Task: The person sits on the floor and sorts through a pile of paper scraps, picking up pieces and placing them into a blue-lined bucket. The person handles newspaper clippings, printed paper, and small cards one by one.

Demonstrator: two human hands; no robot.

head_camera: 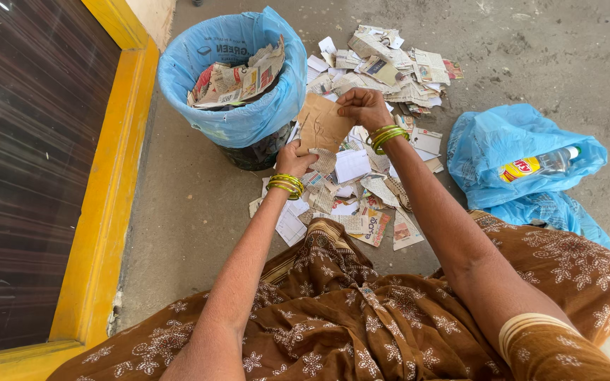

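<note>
both hands (296,159) (363,106) pinch brown paper (321,125) beside, perhaps touching, bin (178,77).

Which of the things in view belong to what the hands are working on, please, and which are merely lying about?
In the work:
left hand
right hand
brown paper piece, held by both
paper scraps on the floor
blue-lined bin holding paper

Lying about:
blue plastic bag
plastic bottle on it
yellow-framed door
</note>
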